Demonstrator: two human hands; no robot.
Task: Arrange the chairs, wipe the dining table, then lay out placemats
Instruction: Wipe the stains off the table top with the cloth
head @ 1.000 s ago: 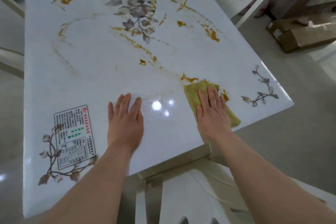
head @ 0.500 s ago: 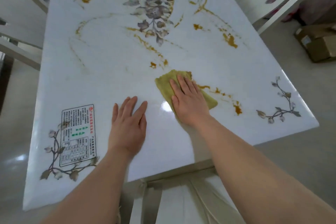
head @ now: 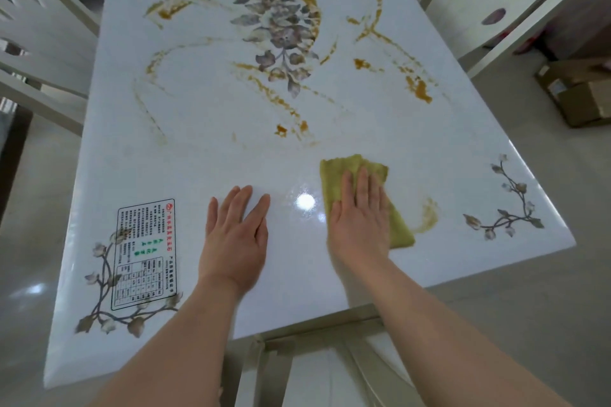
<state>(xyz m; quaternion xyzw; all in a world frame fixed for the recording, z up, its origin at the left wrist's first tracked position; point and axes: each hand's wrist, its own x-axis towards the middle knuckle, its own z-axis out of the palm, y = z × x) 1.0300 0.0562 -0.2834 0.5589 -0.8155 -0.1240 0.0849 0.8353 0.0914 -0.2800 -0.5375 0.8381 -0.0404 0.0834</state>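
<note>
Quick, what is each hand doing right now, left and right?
Left hand: open, fingers straight, resting flat on the table, holding nothing.
Right hand: open, fingers straight, pressing the yellow-green cloth flat against the table.

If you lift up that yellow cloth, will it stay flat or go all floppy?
Probably floppy: the cloth lies folded and soft-edged under the right hand, so it would likely droop. It looks thin, so it is probably light. On the glossy table it should slide easily when pushed.
</note>
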